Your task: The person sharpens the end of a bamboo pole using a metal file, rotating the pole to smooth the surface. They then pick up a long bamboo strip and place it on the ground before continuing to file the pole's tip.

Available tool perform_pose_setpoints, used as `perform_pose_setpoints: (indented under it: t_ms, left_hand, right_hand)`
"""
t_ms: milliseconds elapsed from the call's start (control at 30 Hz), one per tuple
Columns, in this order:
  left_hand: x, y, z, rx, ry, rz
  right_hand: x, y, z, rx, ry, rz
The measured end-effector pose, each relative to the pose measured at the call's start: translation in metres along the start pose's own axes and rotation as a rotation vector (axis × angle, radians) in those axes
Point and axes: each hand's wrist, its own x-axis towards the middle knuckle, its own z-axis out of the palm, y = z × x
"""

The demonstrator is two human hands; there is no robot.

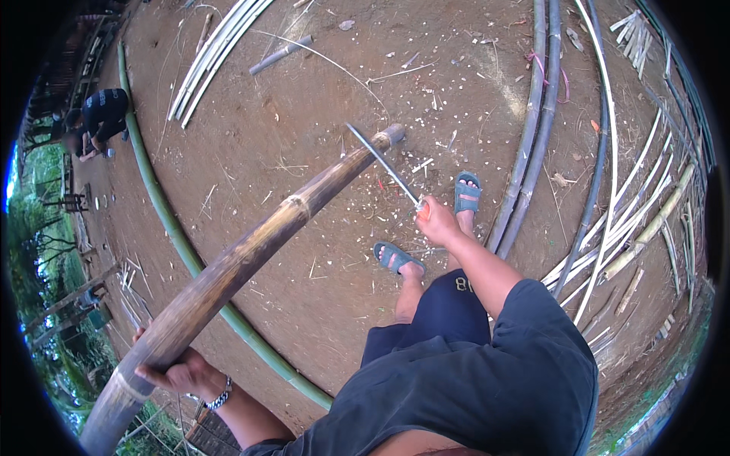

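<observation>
Bamboo pole [242, 257], thick and brown, is held slanting across the view, from the lower left edge to an end near upper centre. Toward the far left, a co-worker [105, 112] in dark clothing is seen bent low. Near the pole's lower end, its underside is gripped by the left hand [186, 374], on whose wrist a chain bracelet [220, 394] is worn. Behind the pole, a long green bamboo stem [154, 186] is crossed. Pale strips [210, 57] and a short grey piece [281, 55] are laid on the littered ground [323, 266] beyond. Close to the pole's upper end, a long narrow blade [384, 164] is angled across it; whether contact is made cannot be told. Its orange handle [423, 212] is clasped in the right hand [441, 223]. Farther right, two dark poles [529, 131] are lined up side by side, with loose strips [614, 152] scattered past them.
</observation>
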Motion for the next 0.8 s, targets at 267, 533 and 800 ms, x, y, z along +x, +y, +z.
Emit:
perform_pose_setpoints:
  t_ms: [267, 533, 800]
  left_hand:
    - [0.032, 0.016, 0.005, 0.146, 0.123, 0.072]
    - [0.02, -0.002, 0.036, 0.492, 0.279, 0.309]
    - [0.007, -0.008, 0.082, 0.728, 0.285, 0.525]
  right_hand:
    - [0.163, 0.025, 0.048, -0.182, -0.26, 0.114]
    - [0.308, 0.111, 0.065, -0.302, -0.327, 0.153]
    - [0.349, 0.132, 0.059, -0.245, -0.332, 0.045]
